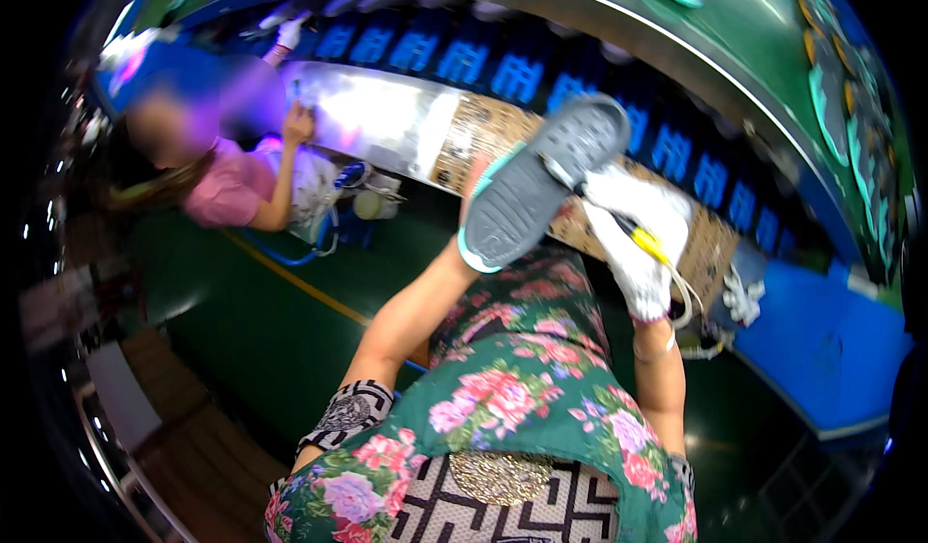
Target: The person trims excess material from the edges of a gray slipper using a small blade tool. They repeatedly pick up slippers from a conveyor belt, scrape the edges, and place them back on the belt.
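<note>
A grey shoe sole [512, 200] with a turquoise rim is held up, tilted, above the edge of the bench. My bare left hand [476, 177] grips it from its left side; most of the fingers are hidden behind the sole. My right hand [638, 219], in a white knitted glove, is closed around a slim handheld tool with a yellow fitting [652, 246] and a pale hose trailing off it. The tool's tip lies at the middle of the sole's grey face, seemingly touching it. What kind of tip it is, I cannot make out.
A worn brown-covered bench [710, 248] runs before me, with blue holders [517, 77] in a row behind it. More soles [829, 108] lie on the green conveyor [754, 11]. A blue surface [822, 340] stands right. At left a co-worker in a pink shirt [227, 190] sits at the bench.
</note>
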Action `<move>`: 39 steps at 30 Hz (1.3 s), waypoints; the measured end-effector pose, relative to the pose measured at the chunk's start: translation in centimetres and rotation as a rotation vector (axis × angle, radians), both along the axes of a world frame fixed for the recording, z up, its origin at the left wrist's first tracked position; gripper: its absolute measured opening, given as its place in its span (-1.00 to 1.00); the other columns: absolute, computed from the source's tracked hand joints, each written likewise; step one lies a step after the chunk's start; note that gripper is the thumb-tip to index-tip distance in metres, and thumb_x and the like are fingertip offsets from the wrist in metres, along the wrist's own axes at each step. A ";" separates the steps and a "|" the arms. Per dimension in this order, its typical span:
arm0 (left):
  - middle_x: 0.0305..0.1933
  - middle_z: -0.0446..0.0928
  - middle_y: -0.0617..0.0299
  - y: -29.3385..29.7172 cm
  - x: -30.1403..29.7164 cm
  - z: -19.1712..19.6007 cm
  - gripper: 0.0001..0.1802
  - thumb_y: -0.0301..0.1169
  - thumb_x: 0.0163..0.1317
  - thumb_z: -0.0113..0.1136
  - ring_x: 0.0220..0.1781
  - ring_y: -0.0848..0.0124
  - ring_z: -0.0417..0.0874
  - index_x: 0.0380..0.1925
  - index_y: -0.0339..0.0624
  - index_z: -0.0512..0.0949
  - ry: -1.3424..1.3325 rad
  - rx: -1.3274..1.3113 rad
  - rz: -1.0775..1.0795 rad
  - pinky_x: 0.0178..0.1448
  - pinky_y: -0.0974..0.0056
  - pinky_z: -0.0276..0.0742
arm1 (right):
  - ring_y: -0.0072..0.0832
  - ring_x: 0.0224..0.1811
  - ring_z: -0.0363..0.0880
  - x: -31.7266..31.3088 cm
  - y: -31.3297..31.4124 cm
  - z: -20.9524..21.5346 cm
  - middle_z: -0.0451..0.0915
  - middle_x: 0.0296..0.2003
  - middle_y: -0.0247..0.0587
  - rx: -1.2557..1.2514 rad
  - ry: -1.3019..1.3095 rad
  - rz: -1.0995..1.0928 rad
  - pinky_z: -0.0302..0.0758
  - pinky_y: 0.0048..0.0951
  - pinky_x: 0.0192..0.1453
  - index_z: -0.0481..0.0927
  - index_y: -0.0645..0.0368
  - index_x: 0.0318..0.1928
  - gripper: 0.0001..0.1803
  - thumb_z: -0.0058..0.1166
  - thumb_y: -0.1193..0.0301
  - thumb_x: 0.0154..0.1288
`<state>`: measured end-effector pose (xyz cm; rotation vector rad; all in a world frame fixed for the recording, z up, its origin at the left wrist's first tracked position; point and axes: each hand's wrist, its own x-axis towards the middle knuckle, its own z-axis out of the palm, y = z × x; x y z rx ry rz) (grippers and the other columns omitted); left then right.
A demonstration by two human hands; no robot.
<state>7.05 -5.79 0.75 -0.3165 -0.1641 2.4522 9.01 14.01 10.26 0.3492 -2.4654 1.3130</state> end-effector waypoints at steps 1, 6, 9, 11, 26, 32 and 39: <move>0.32 0.41 -0.28 0.0 0.3 -0.8 -0.10 0.21 0.29 -0.05 0.27 -0.13 0.56 0.43 -0.25 0.24 0.009 0.064 -0.039 0.36 -0.15 0.51 | -0.43 -0.24 0.72 0.0 0.0 0.4 0.79 -0.23 -0.26 0.021 0.028 -0.005 0.58 -0.42 -0.05 0.81 0.06 -0.22 -0.80 0.39 0.51 0.09; 0.28 0.51 -0.03 2.3 0.9 -3.2 -0.08 0.26 0.20 0.12 0.23 0.07 0.62 0.39 -0.14 0.31 0.065 -0.188 0.030 0.33 -0.07 0.54 | -0.39 -0.18 0.73 0.7 -0.5 0.9 0.77 -0.17 -0.24 -0.028 -0.030 -0.026 0.59 -0.38 -0.02 0.78 0.04 -0.11 -0.74 0.34 0.44 0.14; 0.40 0.39 0.01 3.1 1.0 -2.9 0.05 0.48 0.23 -0.04 0.43 0.06 0.41 0.44 -0.13 0.25 0.085 -0.147 -0.027 0.51 -0.09 0.29 | -0.36 -0.13 0.74 0.9 -1.2 2.0 0.78 -0.18 -0.24 -0.021 -0.016 -0.061 0.60 -0.36 0.05 0.79 0.08 -0.13 -0.73 0.37 0.50 0.10; 0.39 0.41 0.04 4.1 1.1 -2.2 0.05 0.52 0.25 -0.17 0.42 0.07 0.43 0.43 -0.11 0.26 0.112 -0.152 0.022 0.50 -0.09 0.31 | -0.35 -0.13 0.75 1.1 -1.6 2.2 0.79 -0.20 -0.25 -0.036 -0.013 -0.092 0.60 -0.36 0.07 0.80 0.09 -0.16 -0.73 0.39 0.54 0.07; 0.36 0.40 -0.01 6.8 -0.5 1.1 0.09 0.53 0.23 -0.17 0.32 0.12 0.53 0.46 -0.13 0.18 0.267 -0.363 0.163 0.39 -0.04 0.49 | -0.38 -0.14 0.72 0.7 -3.1 0.6 0.78 -0.15 -0.25 -0.123 0.020 -0.162 0.58 -0.38 0.01 0.78 0.10 -0.13 -0.71 0.39 0.54 0.07; 0.37 0.39 0.04 6.5 -1.5 -0.5 0.14 0.58 0.19 -0.25 0.25 0.01 0.57 0.47 -0.14 0.15 0.338 -0.150 0.202 0.34 -0.14 0.53 | -0.32 -0.08 0.71 1.0 -3.0 -0.5 0.75 -0.09 -0.21 -0.204 -0.081 -0.040 0.55 -0.30 0.13 0.77 0.06 -0.05 -0.69 0.33 0.52 0.16; 0.38 0.37 0.04 6.6 -3.5 -1.0 0.11 0.60 0.13 -0.15 0.28 -0.01 0.50 0.44 -0.02 0.27 0.347 -0.211 0.202 0.35 -0.39 0.39 | -0.42 -0.03 0.71 1.4 -3.5 -1.5 0.76 -0.08 -0.25 -0.124 -0.080 -0.098 0.54 -0.35 0.18 0.76 0.16 -0.06 -0.72 0.34 0.56 0.18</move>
